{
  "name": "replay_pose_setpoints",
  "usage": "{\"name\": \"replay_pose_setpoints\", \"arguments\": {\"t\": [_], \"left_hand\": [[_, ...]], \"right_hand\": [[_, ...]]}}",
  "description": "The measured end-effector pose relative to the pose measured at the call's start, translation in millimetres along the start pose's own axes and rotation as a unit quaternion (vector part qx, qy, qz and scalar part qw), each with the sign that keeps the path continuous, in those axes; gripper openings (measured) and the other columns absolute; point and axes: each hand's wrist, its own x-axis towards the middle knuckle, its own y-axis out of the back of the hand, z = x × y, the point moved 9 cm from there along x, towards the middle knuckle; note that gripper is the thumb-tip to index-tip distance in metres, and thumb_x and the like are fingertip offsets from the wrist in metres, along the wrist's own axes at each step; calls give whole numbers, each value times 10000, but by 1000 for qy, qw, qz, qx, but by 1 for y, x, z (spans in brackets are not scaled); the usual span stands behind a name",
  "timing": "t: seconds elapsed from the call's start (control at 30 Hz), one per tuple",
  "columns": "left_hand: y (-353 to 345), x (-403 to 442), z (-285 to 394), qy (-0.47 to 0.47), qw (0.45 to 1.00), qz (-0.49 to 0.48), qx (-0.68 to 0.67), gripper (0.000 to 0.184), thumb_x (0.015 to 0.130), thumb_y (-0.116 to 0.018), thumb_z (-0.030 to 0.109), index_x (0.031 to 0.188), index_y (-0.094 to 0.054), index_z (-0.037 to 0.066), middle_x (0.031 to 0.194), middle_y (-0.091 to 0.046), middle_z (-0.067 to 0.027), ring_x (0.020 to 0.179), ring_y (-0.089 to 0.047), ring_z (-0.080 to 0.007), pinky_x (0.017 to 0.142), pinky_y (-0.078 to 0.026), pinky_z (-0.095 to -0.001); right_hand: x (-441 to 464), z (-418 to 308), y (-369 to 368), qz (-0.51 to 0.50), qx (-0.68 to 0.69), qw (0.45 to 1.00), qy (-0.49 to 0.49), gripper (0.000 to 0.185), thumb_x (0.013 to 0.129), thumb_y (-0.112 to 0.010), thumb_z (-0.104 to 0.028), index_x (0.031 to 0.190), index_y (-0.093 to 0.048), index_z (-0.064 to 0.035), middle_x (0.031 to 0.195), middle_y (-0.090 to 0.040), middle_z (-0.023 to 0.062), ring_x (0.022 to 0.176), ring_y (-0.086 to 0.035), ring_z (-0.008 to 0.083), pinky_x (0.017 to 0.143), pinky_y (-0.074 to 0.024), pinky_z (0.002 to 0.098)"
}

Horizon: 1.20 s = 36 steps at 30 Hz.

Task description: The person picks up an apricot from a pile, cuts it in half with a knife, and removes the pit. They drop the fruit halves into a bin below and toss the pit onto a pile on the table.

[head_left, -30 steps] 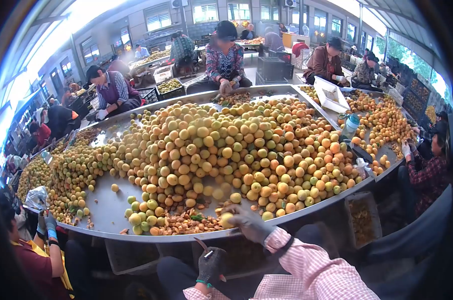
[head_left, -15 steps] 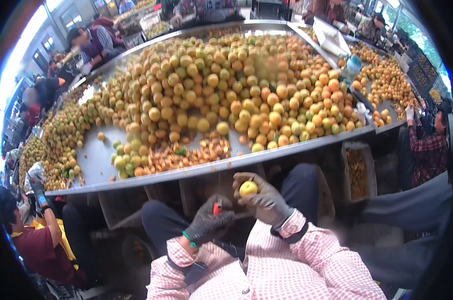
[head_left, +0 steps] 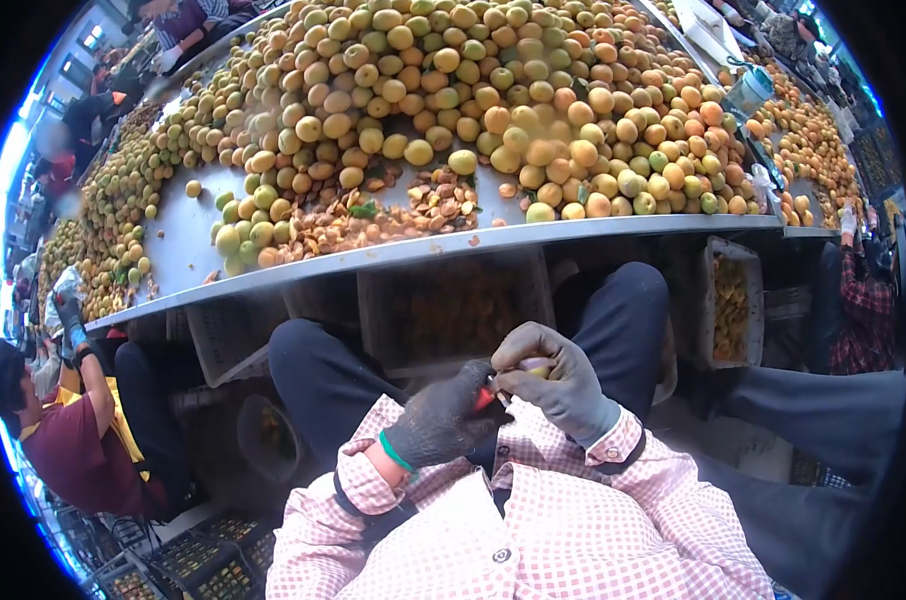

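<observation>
My left hand (head_left: pixel 441 418), in a dark knitted glove, is closed round a small red-handled tool (head_left: pixel 484 399). A bit of metal shows at the tool's tip, but its exact kind cannot be made out. Beside it, my right hand (head_left: pixel 553 382), in a grey glove, grips a yellow apricot (head_left: pixel 538 367), mostly hidden by the fingers. The two hands meet above my lap, with the tool's tip close to the fruit. In front of me a large heap of whole apricots (head_left: pixel 413 75) covers much of the metal table (head_left: pixel 188 245).
Cut apricot pieces (head_left: pixel 388 220) lie near the table's front edge. Below stand a crate of pieces (head_left: pixel 453 310), another crate (head_left: pixel 730 310) and a round bucket (head_left: pixel 269 440). A blue-green jar (head_left: pixel 748 92) stands at the right. Co-workers sit at both sides, one in a maroon shirt (head_left: pixel 93 450).
My hands have come together, the tool now against or near the apricot. My right hand has turned and closed further over the fruit. The view has tilted down.
</observation>
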Motion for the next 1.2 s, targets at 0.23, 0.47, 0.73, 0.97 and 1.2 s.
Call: {"name": "replay_pose_setpoints", "arguments": {"t": [0.23, 0.47, 0.73, 0.97, 1.2], "left_hand": [[-35, -24, 0, 192, 722, -223, -626, 576, 821, -716, 254, 1260, -382, 90, 786, -537, -33, 484, -442, -67, 416, -327, -200], [9, -6, 14, -2, 986, -81, -148, 375, 833, -680, 230, 1130, -527, 59, 862, -631, -122, 661, -639, -212, 563, -467, -314], [30, -7, 33, -5, 998, -22, 56, 343, 751, -739, 209, 1051, -615, 99, 902, -657, -128, 787, -647, -330, 626, -505, -382], [30, -10, 31, 27, 991, 23, 126, 323, 747, -738, 187, 1032, -632, 80, 818, -652, -137, 698, -645, -325, 574, -496, -367], [34, -18, 25, 1, 989, 79, 125, 279, 782, -724, 260, 990, -619, 106, 746, -633, -129, 644, -633, -325, 525, -482, -388]], "right_hand": [[5, -10, -5, -19, 39, 999, 23, 166, 811, -656, 36, 926, -571, -48, 888, -552, 10, 804, -548, 69, 728, -458, 218], [2, -26, -13, -25, -88, 996, 10, 353, 786, -723, -3, 1055, -500, -56, 899, -537, 19, 764, -544, 57, 697, -456, 199], [-10, -31, -16, -36, -128, 988, 80, 411, 718, -804, -47, 1014, -522, -89, 937, -540, 4, 821, -523, 66, 747, -428, 208], [-10, -25, -14, -10, -101, 992, 81, 417, 723, -789, -26, 1037, -523, -91, 983, -542, 19, 893, -530, 87, 805, -437, 230], [-6, -24, -22, -30, -71, 993, 92, 392, 748, -757, -9, 1049, -520, -89, 1041, -591, 55, 1003, -575, 131, 970, -421, 301]]}}
